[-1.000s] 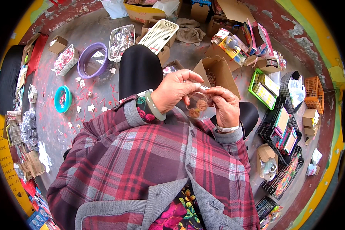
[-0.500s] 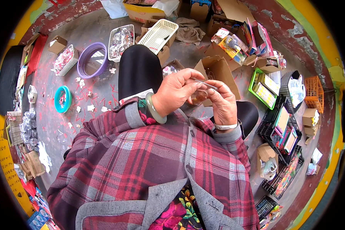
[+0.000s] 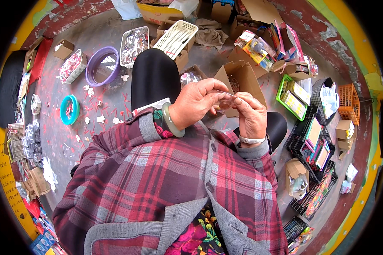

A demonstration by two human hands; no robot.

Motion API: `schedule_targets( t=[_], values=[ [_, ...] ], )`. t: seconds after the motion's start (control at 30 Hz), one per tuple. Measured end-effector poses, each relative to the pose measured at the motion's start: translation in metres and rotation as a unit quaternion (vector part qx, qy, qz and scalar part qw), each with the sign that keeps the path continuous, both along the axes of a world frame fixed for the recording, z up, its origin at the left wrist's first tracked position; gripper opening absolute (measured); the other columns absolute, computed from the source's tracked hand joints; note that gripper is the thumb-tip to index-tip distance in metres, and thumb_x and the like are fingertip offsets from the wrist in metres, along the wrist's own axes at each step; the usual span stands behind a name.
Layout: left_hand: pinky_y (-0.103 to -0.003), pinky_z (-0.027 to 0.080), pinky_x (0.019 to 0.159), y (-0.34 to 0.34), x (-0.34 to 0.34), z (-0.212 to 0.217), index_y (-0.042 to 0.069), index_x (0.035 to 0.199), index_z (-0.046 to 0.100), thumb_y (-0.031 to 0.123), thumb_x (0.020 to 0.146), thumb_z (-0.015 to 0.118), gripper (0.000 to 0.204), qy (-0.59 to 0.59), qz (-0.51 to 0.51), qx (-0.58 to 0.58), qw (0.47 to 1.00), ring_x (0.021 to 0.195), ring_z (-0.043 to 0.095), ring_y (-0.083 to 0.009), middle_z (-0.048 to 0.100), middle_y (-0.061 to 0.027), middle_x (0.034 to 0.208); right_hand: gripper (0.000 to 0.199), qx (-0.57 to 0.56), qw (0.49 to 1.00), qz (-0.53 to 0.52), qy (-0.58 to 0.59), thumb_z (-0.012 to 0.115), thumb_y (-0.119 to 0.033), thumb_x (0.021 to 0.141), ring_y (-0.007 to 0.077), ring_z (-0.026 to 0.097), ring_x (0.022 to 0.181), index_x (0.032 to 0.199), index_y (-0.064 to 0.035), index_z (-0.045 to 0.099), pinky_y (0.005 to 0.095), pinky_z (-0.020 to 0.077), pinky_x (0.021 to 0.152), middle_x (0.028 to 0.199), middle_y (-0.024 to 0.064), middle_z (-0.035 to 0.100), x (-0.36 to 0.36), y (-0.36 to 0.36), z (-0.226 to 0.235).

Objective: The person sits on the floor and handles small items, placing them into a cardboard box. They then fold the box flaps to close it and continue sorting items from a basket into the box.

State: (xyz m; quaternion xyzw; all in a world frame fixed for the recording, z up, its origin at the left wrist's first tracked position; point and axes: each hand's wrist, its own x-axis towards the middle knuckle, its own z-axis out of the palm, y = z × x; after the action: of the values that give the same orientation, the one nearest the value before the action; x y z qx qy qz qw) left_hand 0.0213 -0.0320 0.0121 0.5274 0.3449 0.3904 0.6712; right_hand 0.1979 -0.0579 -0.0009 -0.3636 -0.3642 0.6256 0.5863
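Both hands meet in front of my lap over a small clear plastic bag [image 3: 222, 106], whose upper edge shows as a thin pale line. My left hand [image 3: 191, 103], with a pale green bangle at its wrist, pinches one end of that edge between thumb and forefinger. At the other end, my right hand [image 3: 252, 115] is closed with thumb and fingertips on the edge. The bag's contents look brownish, but fingers hide most of them. Just beyond the hands stands an open cardboard box [image 3: 247, 78], and a smaller box of wrapped pieces [image 3: 190, 76] sits beside my left knee.
To the left are a purple basin [image 3: 90, 70], a turquoise basin [image 3: 63, 108] and a white basket [image 3: 75, 70], with red and white scraps on the floor. Ahead stand two pale baskets [image 3: 176, 38]. Right are a green tray [image 3: 281, 98], black crates [image 3: 290, 146] and an orange crate [image 3: 356, 104].
My right hand has shifted slightly outward and down, its fingers now more bunched along the bag's edge. My left hand has barely moved.
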Motion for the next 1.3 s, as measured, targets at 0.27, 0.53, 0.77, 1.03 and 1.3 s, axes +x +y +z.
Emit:
schedule_targets(
  t=[0.27,0.53,0.77,1.03,1.3],
  values=[
    [-0.023,0.045,0.061,0.002,-0.004,0.005,0.003,0.1,0.058,0.008,0.081,0.062,0.019,0.139,-0.024,0.102,0.985,0.076,0.057,-0.0092,0.061,-0.005,0.093,0.009,0.112,0.967,-0.045,-0.223,0.064,0.003,0.076,0.0136,0.057,0.076,0.085,0.0041,0.065,0.0229,0.0463,0.067,0.084,0.0083,0.06,0.005,-0.002,0.005],
    [-0.034,0.043,0.078,0.01,-0.006,-0.006,0.006,0.081,0.063,0.007,0.072,0.067,0.009,0.201,0.001,0.415,0.887,0.089,0.057,-0.0247,0.062,-0.0091,0.092,0.01,0.149,0.949,-0.009,-0.278,0.063,0.005,0.075,0.0128,0.057,0.075,0.084,0.0012,0.067,0.0225,0.0461,0.065,0.081,0.0074,0.06,-0.002,-0.006,0.007],
    [-0.032,0.044,0.075,0.012,-0.011,0.001,0.004,0.077,0.063,0.005,0.074,0.065,0.004,0.168,-0.02,0.377,0.911,0.081,0.059,-0.0221,0.063,-0.0076,0.083,0.009,0.133,0.967,0.004,-0.218,0.064,0.004,0.075,0.0133,0.057,0.074,0.083,0.0025,0.067,0.023,0.0469,0.065,0.082,0.0085,0.061,-0.001,-0.008,0.005],
    [-0.028,0.046,0.07,0.017,-0.016,-0.005,0.001,0.079,0.063,0.003,0.076,0.063,0.004,0.187,-0.032,0.332,0.924,0.074,0.06,-0.0179,0.064,-0.0072,0.078,0.007,0.05,0.991,-0.028,-0.12,0.064,0.001,0.077,0.0133,0.058,0.07,0.084,0.0045,0.065,0.0227,0.0459,0.063,0.077,0.0075,0.061,-0.005,-0.012,0.014],
    [-0.023,0.046,0.07,0.014,-0.017,0.0,-0.002,0.088,0.065,0.012,0.085,0.059,0.016,0.0,-0.063,-0.068,0.996,0.076,0.059,-0.0092,0.065,-0.0049,0.083,0.011,0.001,0.993,-0.055,-0.104,0.063,-0.003,0.079,0.0119,0.056,0.066,0.088,0.0045,0.065,0.022,0.0443,0.063,0.075,0.0072,0.062,-0.003,-0.01,0.003]
  ],
)
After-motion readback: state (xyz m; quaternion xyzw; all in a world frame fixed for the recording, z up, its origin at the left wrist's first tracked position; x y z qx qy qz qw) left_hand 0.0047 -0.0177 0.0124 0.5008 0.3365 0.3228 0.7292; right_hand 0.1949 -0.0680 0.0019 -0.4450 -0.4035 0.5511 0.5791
